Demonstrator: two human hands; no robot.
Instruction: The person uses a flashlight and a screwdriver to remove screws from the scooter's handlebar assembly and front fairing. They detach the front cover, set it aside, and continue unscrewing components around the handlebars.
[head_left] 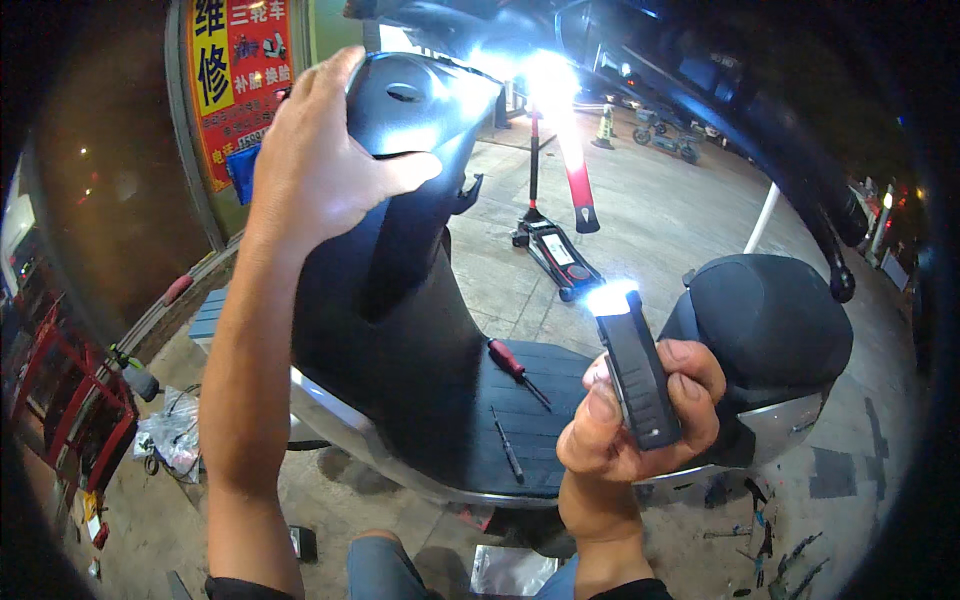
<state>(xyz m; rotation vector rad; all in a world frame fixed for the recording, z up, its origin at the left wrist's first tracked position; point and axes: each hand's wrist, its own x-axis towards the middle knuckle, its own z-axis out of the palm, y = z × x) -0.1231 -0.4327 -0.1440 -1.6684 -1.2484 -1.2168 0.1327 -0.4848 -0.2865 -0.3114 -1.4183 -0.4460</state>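
Two bare forearms come up from the lower edge. The right hand (605,430), right of centre, pinches one lit handheld light (641,385) between thumb and fingers; its black casing is slim and ribbed. The left hand (305,165), upper left, is spread wide, fingers along the rim and thumb across the face of one smooth, dark scooter panel (400,215) with an oval opening. Two screwdrivers lie on the grooved black footboard (455,440) at the centre: one red-handled screwdriver (505,357), one slender dark screwdriver (507,446). One red-and-yellow sign (240,85), upper left, carries several lines of large printed characters. One floor jack (560,255), upper centre, bears a white label too small to read; near it shows one glowing bar (580,190) with a red-and-black end. One rounded black seat (770,320) stands at the right. The ground (370,510) is grey paving.
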